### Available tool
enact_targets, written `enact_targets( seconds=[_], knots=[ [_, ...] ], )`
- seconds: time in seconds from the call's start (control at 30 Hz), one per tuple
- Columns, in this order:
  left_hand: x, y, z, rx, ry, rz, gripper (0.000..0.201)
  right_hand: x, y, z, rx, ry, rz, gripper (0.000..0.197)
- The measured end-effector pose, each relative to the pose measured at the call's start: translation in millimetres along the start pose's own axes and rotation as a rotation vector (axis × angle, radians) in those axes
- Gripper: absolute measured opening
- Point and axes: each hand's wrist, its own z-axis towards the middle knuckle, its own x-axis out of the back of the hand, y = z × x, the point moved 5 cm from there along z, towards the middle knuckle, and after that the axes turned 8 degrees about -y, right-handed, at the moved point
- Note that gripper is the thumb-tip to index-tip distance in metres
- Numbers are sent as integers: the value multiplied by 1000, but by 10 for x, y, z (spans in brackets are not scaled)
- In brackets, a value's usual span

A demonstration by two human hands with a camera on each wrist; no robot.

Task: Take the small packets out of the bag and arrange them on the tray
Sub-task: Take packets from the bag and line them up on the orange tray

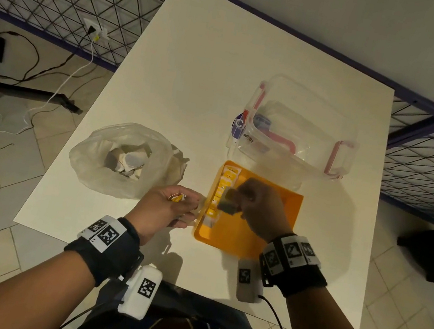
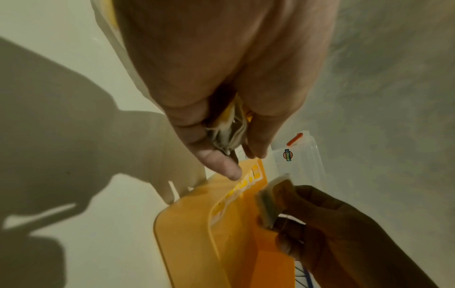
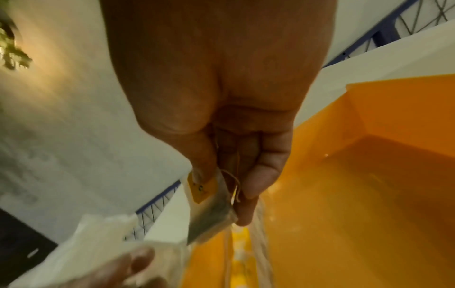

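An orange tray [image 1: 263,239] lies on the white table, with a row of small yellow-labelled packets [image 1: 221,191] along its left wall. My right hand [image 1: 249,202] pinches one tea-bag packet [image 1: 228,202] over that row; the right wrist view shows the packet [image 3: 209,210] with its yellow tag and string. My left hand [image 1: 173,206] hovers at the tray's left edge and grips a bunch of several packets [image 2: 229,132], a yellow tag [image 1: 176,197] poking out. The translucent plastic bag [image 1: 124,159] stands open to the left with more packets inside.
A clear plastic box [image 1: 300,127] with pink clips stands behind the tray. The white table [image 1: 197,73] ends just beyond my wrists. Wire mesh fencing lines the far walls, and cables lie on the tiled floor at left.
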Motion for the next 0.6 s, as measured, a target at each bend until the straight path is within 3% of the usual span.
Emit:
enact_targets(
  seconds=[0.1, 0.2, 0.47, 0.6],
  knots=[
    [28, -44, 10, 21, 10, 53, 12, -276, 205, -20, -116, -146, -13, 6],
    [59, -106, 21, 42, 7, 90, 12, -471, 276, -58, -191, -200, 21, 9],
    [16, -186, 40, 59, -34, 146, 8, -639, 352, 0, -197, -91, -155, 4],
    [14, -209, 48, 55, -35, 187, 12, -695, 381, -17, -244, -91, -232, 38]
  ],
)
